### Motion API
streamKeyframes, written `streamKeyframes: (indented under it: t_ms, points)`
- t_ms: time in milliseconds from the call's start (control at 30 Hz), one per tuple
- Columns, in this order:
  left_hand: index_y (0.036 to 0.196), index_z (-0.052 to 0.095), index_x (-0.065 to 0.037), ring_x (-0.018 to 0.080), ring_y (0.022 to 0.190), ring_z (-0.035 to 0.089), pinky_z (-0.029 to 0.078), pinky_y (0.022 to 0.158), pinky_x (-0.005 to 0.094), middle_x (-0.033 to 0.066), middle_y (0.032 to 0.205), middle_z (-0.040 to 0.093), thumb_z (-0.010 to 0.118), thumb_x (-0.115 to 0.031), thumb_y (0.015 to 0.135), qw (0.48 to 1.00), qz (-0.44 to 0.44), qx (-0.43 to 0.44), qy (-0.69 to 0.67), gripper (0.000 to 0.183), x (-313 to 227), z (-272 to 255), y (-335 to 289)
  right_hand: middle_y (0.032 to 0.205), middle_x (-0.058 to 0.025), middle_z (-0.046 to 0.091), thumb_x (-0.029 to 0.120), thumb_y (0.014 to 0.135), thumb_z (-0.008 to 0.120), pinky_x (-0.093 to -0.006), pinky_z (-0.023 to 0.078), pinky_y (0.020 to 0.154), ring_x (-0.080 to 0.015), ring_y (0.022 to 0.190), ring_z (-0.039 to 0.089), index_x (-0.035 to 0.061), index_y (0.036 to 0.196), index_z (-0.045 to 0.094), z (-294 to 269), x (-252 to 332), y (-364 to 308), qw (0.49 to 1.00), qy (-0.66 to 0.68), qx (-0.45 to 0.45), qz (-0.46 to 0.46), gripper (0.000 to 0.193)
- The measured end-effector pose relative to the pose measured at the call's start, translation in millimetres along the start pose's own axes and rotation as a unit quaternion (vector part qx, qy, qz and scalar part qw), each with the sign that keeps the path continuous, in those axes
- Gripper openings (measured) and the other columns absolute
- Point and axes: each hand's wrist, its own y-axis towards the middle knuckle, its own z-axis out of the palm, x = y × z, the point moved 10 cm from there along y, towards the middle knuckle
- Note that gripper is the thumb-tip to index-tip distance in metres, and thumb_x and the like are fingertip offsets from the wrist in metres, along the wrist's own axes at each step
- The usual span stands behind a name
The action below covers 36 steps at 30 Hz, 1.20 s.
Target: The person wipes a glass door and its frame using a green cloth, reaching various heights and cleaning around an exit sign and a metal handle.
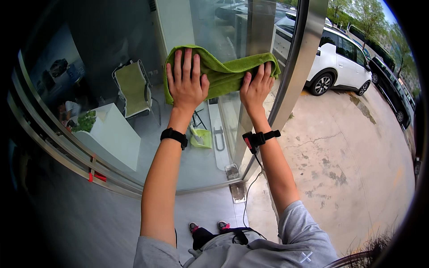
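A green cloth (223, 73) lies pressed against a glass pane (219, 27), its upper edge folded over and sagging in the middle. My left hand (185, 85) is flat on the cloth's left part, fingers stretched upward and spread, the thumb apart. On the right end, near the metal frame, my right hand (258, 87) rests on the cloth with fingers pointing up and slightly bent, open against it. Both arms reach up and forward. A black band (174, 137) circles my left wrist; a black strap with a small device (255, 140) and cable is on my right.
A metal door frame (301, 67) stands right of the cloth. Through the glass appear a chair (132, 89), a white planter box (109, 134) and a green dustpan (202, 138). A white car (342, 58) is parked outside. Red straps (97, 176) hang on a left handle.
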Motion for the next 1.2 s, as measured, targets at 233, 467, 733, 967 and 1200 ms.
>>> streamKeyframes:
  t_ms: [233, 467, 733, 967, 1200]
  points:
    - [0.143, 0.037, -0.006, 0.0381, 0.141, 0.029, 0.026, 0.110, 0.0571, 0.0147, 0.153, 0.031, 0.057, -0.026, 0.086, 0.999, -0.011, 0.040, -0.009, 0.063, 20.7, -12.6, 2.3, 0.142, -0.0188, 0.042, 0.021, 0.094, 0.047, -0.0499, 0.025, 0.105, -0.0361, 0.118, 0.045, 0.0051, 0.138, 0.046, 2.8, 30.1, 38.1, 0.997, -0.020, -0.051, 0.055, 0.046]
    - [0.138, 0.037, 0.000, 0.0423, 0.140, 0.027, 0.025, 0.109, 0.0602, 0.0193, 0.150, 0.031, 0.055, -0.021, 0.090, 0.997, 0.005, -0.069, 0.030, 0.055, 79.7, -46.4, 115.8, 0.143, -0.0170, 0.043, 0.031, 0.093, 0.051, -0.0580, 0.023, 0.110, -0.0358, 0.119, 0.046, 0.0065, 0.141, 0.044, 27.2, 96.5, 128.5, 0.994, -0.021, -0.099, -0.036, 0.054]
    - [0.138, 0.038, -0.001, 0.0381, 0.142, 0.027, 0.026, 0.111, 0.0545, 0.0169, 0.151, 0.032, 0.052, -0.014, 0.087, 0.989, 0.078, -0.089, 0.089, 0.055, 85.8, -62.3, 122.3, 0.122, -0.0076, 0.057, 0.033, 0.086, 0.058, -0.0498, 0.036, 0.100, -0.0303, 0.116, 0.049, 0.0139, 0.140, 0.048, 37.7, 175.0, 118.8, 0.986, 0.045, -0.052, -0.151, 0.057]
    - [0.141, 0.034, 0.000, 0.0393, 0.143, 0.025, 0.023, 0.113, 0.0544, 0.0177, 0.153, 0.031, 0.045, -0.022, 0.092, 0.997, 0.026, 0.002, 0.075, 0.055, 80.8, -44.0, 38.2, 0.109, -0.0062, 0.058, 0.029, 0.083, 0.059, -0.0470, 0.039, 0.097, -0.0273, 0.110, 0.051, 0.0186, 0.143, 0.046, 38.8, 176.9, 29.0, 0.984, 0.040, 0.055, -0.168, 0.062]
    - [0.139, 0.034, 0.000, 0.0439, 0.141, 0.026, 0.021, 0.113, 0.0579, 0.0214, 0.151, 0.031, 0.045, -0.025, 0.093, 0.990, 0.059, 0.113, 0.067, 0.053, 82.7, -27.5, -105.2, 0.106, 0.0007, 0.059, 0.033, 0.083, 0.063, -0.0366, 0.043, 0.088, -0.0179, 0.101, 0.053, 0.0229, 0.142, 0.047, 50.9, 173.3, -100.1, 0.950, 0.064, 0.190, -0.238, 0.062]
